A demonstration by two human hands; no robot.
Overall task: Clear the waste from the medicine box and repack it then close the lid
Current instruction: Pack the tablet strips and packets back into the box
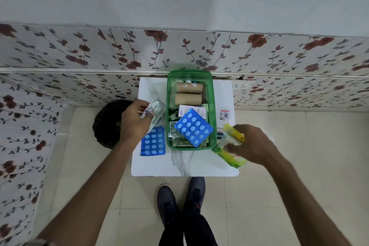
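The green medicine box [191,78] stands open at the table's far edge, holding cardboard rolls [188,93], cartons and a tilted blue blister pack [193,127].

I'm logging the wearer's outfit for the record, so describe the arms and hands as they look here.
Both forearms are bare, with no sleeves in view. The left hand and right hand wear no gloves, and no rings show. At the lower left edge of the picture, something pale sits on the left arm, perhaps a band or sleeve edge; it is too cut off to tell.
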